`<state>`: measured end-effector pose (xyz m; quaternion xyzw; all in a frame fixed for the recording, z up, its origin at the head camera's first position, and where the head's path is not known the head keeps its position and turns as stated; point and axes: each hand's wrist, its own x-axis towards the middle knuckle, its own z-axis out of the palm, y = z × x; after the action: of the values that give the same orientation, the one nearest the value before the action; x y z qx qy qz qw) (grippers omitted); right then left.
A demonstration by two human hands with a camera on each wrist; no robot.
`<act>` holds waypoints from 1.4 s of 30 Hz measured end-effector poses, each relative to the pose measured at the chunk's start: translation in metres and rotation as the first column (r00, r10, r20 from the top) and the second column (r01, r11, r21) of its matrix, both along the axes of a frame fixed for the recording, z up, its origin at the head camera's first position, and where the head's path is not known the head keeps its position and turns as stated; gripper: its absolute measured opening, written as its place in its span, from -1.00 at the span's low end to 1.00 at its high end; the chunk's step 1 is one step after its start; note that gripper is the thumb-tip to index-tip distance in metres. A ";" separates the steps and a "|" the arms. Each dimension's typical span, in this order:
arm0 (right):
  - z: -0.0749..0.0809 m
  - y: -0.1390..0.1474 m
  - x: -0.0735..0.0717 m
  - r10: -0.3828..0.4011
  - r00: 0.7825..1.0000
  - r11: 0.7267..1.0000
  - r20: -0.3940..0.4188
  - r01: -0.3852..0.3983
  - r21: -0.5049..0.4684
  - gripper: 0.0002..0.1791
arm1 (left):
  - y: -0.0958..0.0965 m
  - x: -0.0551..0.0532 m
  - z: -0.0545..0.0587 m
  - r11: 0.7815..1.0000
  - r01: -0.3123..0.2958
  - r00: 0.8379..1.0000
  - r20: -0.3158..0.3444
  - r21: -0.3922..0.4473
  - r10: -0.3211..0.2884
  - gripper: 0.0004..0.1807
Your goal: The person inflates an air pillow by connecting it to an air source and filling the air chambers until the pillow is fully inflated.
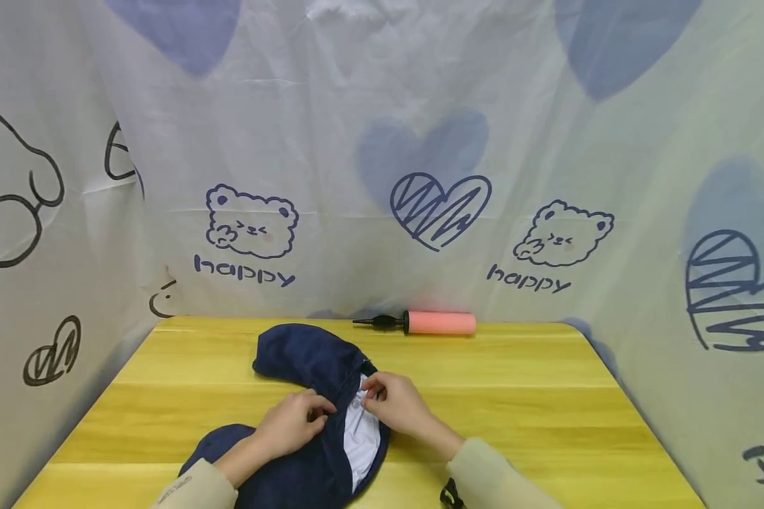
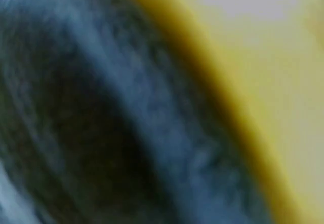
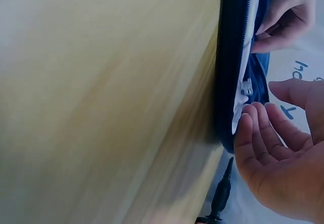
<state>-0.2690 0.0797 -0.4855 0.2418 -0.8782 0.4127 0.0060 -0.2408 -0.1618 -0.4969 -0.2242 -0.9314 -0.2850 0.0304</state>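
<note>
A navy blue, U-shaped neck pillow (image 1: 312, 353) lies on the table, its zipped opening spread so that white inner fabric (image 1: 360, 445) shows. At the opening's left edge, my left hand (image 1: 295, 422) pinches the navy cloth between thumb and fingers. My right hand (image 1: 397, 404) is over the upper part of the opening. In the right wrist view its curved fingers reach the white fabric beside a metal zipper pull (image 3: 247, 87), with the thumb apart from them. Blurred navy cloth (image 2: 167, 107) fills much of the left wrist view.
A hand pump (image 1: 442, 323) with a pink barrel and black nozzle lies at the back edge of the yellow wood-grain table (image 1: 535, 396). A small black item (image 1: 450, 493), partly hidden, is by the right sleeve. Printed white cloth (image 1: 356, 247) hangs behind and at both sides.
</note>
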 end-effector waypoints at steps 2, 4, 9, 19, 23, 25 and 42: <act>-0.001 -0.003 -0.004 -0.002 0.999 0.999 -0.035 0.003 0.035 -0.88 | 0.001 -0.002 0.001 1.000 0.002 1.000 -0.011 -0.007 -0.002 -0.81; -0.002 -0.006 -0.007 0.003 0.999 0.998 -0.051 0.000 0.063 -0.91 | 0.001 -0.003 0.001 1.000 -0.002 1.000 -0.007 -0.016 0.002 -0.81; -0.004 -0.013 -0.013 0.015 0.999 0.996 -0.031 -0.013 0.084 -0.94 | 0.001 -0.002 0.002 1.000 -0.014 1.000 0.002 -0.025 0.014 -0.81; -0.013 -0.017 -0.012 -0.006 1.000 0.995 0.016 0.004 0.097 -0.90 | -0.001 0.000 0.003 1.000 0.023 1.000 -0.010 -0.016 -0.023 -0.83; -0.012 -0.019 -0.013 -0.012 1.000 0.995 0.023 0.009 0.102 -0.83 | -0.001 -0.004 0.010 0.997 0.072 0.997 0.025 -0.020 -0.071 -0.87; -0.011 -0.020 -0.015 -0.018 1.000 0.995 0.022 0.016 0.103 -0.82 | 0.001 -0.008 0.015 0.996 0.076 0.996 0.042 -0.038 -0.074 -0.93; -0.011 -0.010 -0.014 0.006 0.973 0.973 0.231 0.047 -0.224 -0.85 | 0.028 -0.020 0.027 1.000 0.006 0.999 0.040 -0.020 -0.005 -0.71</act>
<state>-0.2831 0.0700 -0.4968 0.1809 -0.8222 0.5358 -0.0639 -0.2606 -0.1339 -0.4694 -0.2211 -0.9341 -0.2802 0.0088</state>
